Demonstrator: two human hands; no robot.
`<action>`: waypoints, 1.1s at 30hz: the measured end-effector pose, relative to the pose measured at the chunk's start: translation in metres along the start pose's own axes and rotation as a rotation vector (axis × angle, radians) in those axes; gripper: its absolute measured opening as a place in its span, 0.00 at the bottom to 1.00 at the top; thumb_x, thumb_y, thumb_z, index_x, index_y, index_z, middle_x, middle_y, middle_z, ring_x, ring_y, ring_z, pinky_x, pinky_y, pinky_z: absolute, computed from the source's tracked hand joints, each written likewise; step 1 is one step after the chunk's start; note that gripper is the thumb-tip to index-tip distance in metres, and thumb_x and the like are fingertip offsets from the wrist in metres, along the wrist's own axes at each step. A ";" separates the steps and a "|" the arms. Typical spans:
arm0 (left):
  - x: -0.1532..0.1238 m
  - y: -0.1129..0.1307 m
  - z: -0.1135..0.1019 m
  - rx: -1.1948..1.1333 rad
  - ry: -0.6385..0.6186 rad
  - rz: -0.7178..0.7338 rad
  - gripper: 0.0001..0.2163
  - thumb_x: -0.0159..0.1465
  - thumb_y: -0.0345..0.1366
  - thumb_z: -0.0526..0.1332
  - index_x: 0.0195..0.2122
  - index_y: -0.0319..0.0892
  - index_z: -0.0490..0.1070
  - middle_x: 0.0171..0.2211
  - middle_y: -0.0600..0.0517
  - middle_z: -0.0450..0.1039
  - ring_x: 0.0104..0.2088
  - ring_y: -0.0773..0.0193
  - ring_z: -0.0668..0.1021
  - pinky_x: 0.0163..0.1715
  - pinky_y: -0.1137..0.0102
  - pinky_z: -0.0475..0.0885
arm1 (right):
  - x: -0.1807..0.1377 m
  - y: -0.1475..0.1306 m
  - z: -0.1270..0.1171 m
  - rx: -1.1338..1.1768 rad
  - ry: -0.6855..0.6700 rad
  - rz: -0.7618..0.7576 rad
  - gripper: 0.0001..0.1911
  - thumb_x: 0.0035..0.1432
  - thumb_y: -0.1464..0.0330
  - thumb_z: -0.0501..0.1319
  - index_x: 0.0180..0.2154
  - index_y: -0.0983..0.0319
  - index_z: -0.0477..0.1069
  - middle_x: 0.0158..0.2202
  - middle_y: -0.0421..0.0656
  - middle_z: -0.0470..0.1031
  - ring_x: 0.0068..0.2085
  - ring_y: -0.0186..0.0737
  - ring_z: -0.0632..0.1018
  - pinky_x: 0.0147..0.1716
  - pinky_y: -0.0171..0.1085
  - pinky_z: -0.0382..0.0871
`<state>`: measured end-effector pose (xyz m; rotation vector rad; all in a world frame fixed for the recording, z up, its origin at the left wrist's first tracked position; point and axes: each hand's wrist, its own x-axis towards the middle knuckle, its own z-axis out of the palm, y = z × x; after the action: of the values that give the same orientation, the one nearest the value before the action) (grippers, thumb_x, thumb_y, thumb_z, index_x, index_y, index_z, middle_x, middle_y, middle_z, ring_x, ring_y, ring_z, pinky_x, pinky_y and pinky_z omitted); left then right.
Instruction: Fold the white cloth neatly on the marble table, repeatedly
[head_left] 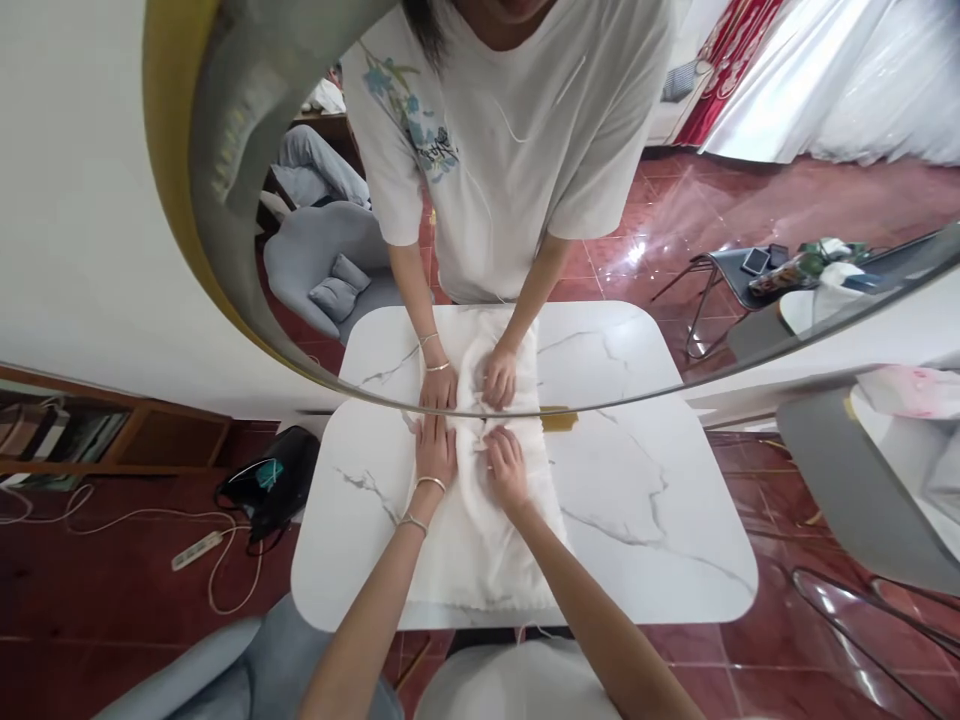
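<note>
A soft white cloth (480, 560) with a rumpled ridge along its middle lies lengthwise on the white marble-patterned table (637, 530). On the cloth's far left part my left hand (435, 452) rests flat, fingers stretched forward, with bracelets at the wrist. My right hand (506, 468) is just to the right, its fingers bent and closed on a fold of the cloth. Part of that fold is hidden under the fingers. Both hands are close to the table's far edge.
A large mirror (510, 270) with a gold rim stands against the far edge, reflecting both arms. Left on the floor are a black bag (281, 485) and a power strip (197, 550) with cables. A grey chair (862, 490) holding white fabric stands right.
</note>
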<state>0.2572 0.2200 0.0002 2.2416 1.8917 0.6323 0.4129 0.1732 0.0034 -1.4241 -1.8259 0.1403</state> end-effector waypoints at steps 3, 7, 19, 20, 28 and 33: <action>0.012 0.019 0.008 -0.030 -0.007 0.025 0.25 0.68 0.39 0.46 0.63 0.32 0.54 0.63 0.36 0.57 0.66 0.51 0.54 0.64 0.49 0.53 | -0.013 0.024 -0.024 -0.049 0.052 0.121 0.25 0.56 0.81 0.45 0.50 0.60 0.69 0.49 0.48 0.72 0.55 0.46 0.66 0.52 0.52 0.66; 0.015 0.048 0.015 0.003 -0.019 0.043 0.30 0.66 0.43 0.51 0.64 0.29 0.52 0.65 0.34 0.52 0.67 0.47 0.51 0.64 0.49 0.51 | -0.022 0.039 -0.042 -0.112 0.150 0.241 0.22 0.61 0.75 0.47 0.55 0.61 0.65 0.52 0.50 0.71 0.56 0.47 0.67 0.52 0.53 0.67; 0.031 -0.011 0.003 -0.069 -0.107 0.136 0.24 0.69 0.40 0.43 0.64 0.35 0.54 0.63 0.41 0.58 0.64 0.53 0.60 0.62 0.53 0.58 | 0.001 -0.031 0.006 -0.238 -0.240 0.130 0.32 0.66 0.67 0.48 0.66 0.73 0.43 0.66 0.55 0.51 0.68 0.47 0.45 0.63 0.53 0.54; 0.031 -0.016 0.001 -0.075 -0.103 0.142 0.25 0.69 0.40 0.41 0.65 0.35 0.52 0.64 0.41 0.56 0.65 0.55 0.59 0.62 0.54 0.57 | 0.002 -0.034 0.010 -0.222 -0.247 0.112 0.31 0.66 0.68 0.48 0.66 0.73 0.44 0.66 0.54 0.51 0.68 0.46 0.44 0.63 0.52 0.54; -0.020 -0.018 -0.014 0.028 0.056 -0.083 0.22 0.69 0.39 0.43 0.60 0.35 0.61 0.61 0.38 0.61 0.64 0.52 0.61 0.62 0.50 0.55 | -0.015 -0.017 -0.024 -0.112 -0.412 -0.192 0.25 0.65 0.65 0.51 0.63 0.62 0.57 0.66 0.46 0.54 0.68 0.45 0.48 0.64 0.52 0.49; -0.061 0.054 -0.007 -0.147 0.107 -0.058 0.17 0.69 0.34 0.45 0.47 0.41 0.73 0.48 0.44 0.74 0.56 0.59 0.71 0.57 0.57 0.65 | -0.024 0.036 -0.072 -0.259 -0.474 -0.130 0.30 0.65 0.56 0.52 0.65 0.58 0.52 0.67 0.45 0.52 0.67 0.46 0.51 0.64 0.55 0.42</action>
<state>0.2962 0.1488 0.0126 2.0938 1.8832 0.8674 0.4877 0.1393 0.0209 -1.5346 -2.3899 0.1927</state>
